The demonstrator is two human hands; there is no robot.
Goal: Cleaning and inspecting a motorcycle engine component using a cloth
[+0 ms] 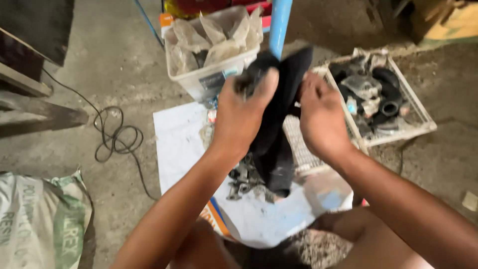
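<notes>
We look down at our own two bare hands, raised above a dusty concrete floor (114, 60). Both hands grip one black cloth (279, 124), which hangs down between them in a long dark fold. Our left hand (241, 112) is closed on the cloth near its top, the thumb pressed against a small, grimy part (247, 79) that the cloth wraps; we cannot tell what the part is. Our right hand (321, 117) is clamped on the cloth's right edge, fingers curled into the fabric.

Below the hands lies a white sheet (177, 144) spread on the floor, with a heap of small grey metal pieces (244, 182) on it, just under the hanging end of the cloth. Beyond the hands stands a white plastic tub (204, 79) filled with clear, dusty bags. A blue pole (280, 22) rises just behind the cloth. To the right sits a flat white wire tray (420, 117) holding black rubber and grey metal parts. A black cable (117, 137) coils on the floor to the left, and a white and green woven sack (42, 219) lies at the lower left corner. Our bare knees show at the bottom edge
</notes>
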